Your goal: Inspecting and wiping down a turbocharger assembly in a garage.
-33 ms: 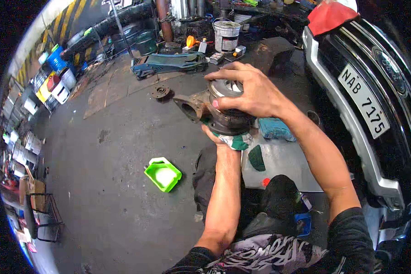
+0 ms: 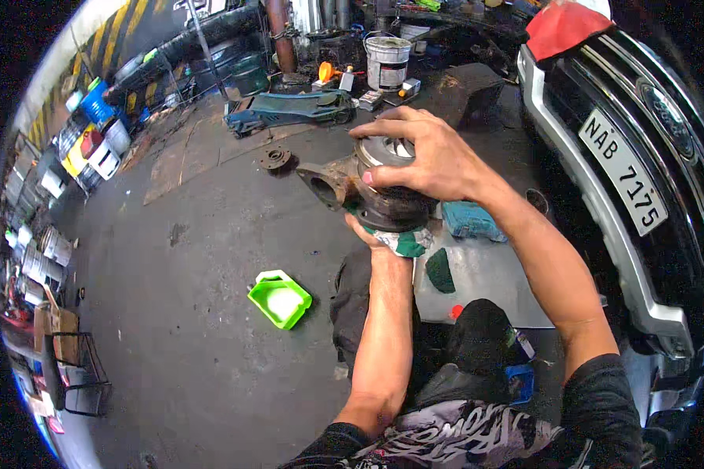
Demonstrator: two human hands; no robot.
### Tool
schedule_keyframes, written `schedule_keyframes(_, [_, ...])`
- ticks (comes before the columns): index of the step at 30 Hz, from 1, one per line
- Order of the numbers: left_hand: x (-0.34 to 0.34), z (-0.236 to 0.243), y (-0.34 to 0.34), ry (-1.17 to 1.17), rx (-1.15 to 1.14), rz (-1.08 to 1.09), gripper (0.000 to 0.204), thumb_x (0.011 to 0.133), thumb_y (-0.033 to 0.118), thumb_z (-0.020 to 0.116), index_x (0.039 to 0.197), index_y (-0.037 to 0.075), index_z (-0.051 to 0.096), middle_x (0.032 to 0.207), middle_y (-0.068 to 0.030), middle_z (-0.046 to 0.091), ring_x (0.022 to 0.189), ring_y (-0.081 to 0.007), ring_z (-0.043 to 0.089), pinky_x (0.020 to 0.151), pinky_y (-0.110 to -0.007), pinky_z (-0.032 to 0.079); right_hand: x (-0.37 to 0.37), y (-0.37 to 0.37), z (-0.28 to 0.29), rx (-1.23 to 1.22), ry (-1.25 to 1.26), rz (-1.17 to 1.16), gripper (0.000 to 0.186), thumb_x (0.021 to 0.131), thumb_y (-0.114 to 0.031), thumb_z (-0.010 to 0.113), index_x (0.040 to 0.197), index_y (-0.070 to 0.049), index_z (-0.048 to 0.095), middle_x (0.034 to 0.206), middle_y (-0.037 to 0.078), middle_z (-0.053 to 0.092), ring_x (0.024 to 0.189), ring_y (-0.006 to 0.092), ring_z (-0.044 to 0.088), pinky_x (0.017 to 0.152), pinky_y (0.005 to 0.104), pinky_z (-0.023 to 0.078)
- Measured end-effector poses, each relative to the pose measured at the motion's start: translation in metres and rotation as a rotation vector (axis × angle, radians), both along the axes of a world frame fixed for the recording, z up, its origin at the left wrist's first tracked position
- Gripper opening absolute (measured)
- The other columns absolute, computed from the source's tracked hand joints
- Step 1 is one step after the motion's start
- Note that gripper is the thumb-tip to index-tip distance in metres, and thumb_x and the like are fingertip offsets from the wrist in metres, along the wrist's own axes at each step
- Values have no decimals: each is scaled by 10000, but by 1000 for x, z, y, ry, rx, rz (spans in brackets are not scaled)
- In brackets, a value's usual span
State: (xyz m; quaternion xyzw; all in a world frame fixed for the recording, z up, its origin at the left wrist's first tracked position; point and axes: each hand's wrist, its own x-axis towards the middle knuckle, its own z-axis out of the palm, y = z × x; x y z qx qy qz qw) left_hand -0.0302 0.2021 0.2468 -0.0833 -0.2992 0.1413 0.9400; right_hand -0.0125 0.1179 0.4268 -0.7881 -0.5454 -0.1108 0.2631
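A dark, rusty turbocharger (image 2: 391, 209) is held up in front of me, its wheel blades showing at the top and a flanged opening facing left. My right hand (image 2: 438, 156) closes over its top rim, thumb on the near side and fingers across the far side. From underneath, my left hand (image 2: 363, 231) bears it up, with a green and white rag (image 2: 407, 243) between palm and housing. Most of the left fingers are hidden behind the part. Below on the right, a folded blue cloth (image 2: 473, 220) and a dark green scouring pad (image 2: 440, 270) lie on a grey sheet (image 2: 501, 281).
A bright green tray (image 2: 281, 305) holding pale liquid stands on the floor (image 2: 188, 313) left of my knees. Farther off are a round metal flange (image 2: 274, 159), a blue floor jack (image 2: 289, 107) and a white bucket (image 2: 388, 62). A car bumper (image 2: 602, 203) borders the right.
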Motion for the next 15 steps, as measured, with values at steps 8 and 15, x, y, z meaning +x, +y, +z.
schedule_keyframes(8, [-7, 17, -5, 222, 40, 69, 652, 904, 573, 435, 1359, 107, 475, 1342, -136, 519, 1201, -340, 504, 1039, -498, 390, -5, -6, 6, 19, 24, 2, 564, 699, -390, 746, 1212, -170, 663, 1198, 176, 591, 1150, 329, 554, 1017, 411, 412])
schedule_keyframes(15, [-7, 24, -6, 253, 94, 135, 756, 878, 608, 370, 1432, 93, 382, 1413, -163, 438, 1288, -337, 420, 1097, -492, 324, -6, -7, 8, 19, -6, -16, 563, 679, -350, 760, 1204, -168, 670, 1209, 167, 593, 1145, 322, 563, 1013, 407, 422])
